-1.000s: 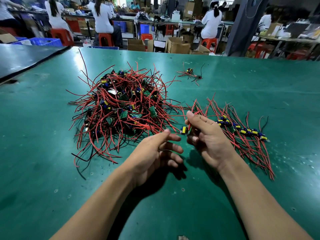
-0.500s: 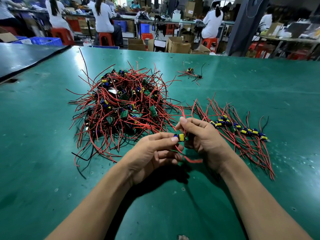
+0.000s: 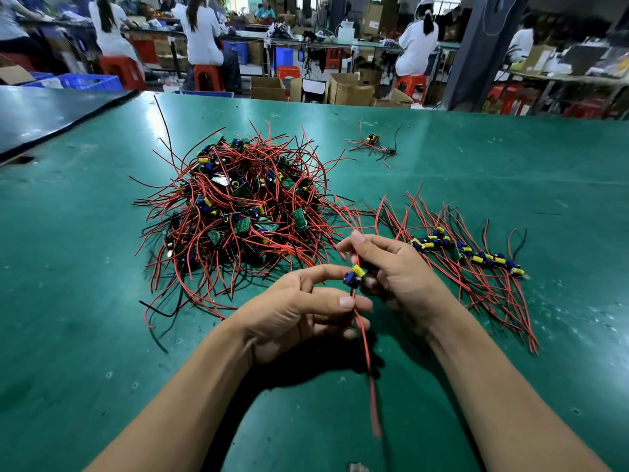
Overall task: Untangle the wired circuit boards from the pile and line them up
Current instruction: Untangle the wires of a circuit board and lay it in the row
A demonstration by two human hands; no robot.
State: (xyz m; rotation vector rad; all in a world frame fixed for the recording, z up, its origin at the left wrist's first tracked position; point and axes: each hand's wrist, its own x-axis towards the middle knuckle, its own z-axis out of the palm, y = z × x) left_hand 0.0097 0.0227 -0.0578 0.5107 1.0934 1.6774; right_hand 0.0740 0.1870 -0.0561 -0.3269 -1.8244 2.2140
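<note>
Pinching the wire (image 3: 366,352) of a freed board (image 3: 354,275) low with the left hand (image 3: 299,311) and high with the right hand (image 3: 398,274), over the tabletop (image 3: 85,301) between pile (image 3: 238,206) and row (image 3: 469,253), probably needing straightening, then laying alongside the row.

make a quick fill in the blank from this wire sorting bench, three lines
1. The tangled pile lies to the ___ of the lined-up row.
2. The held board, between the left hand and the right hand, trails a ___ wire toward the camera.
3. The table top is ___.

Missing words: left; red; green
</note>
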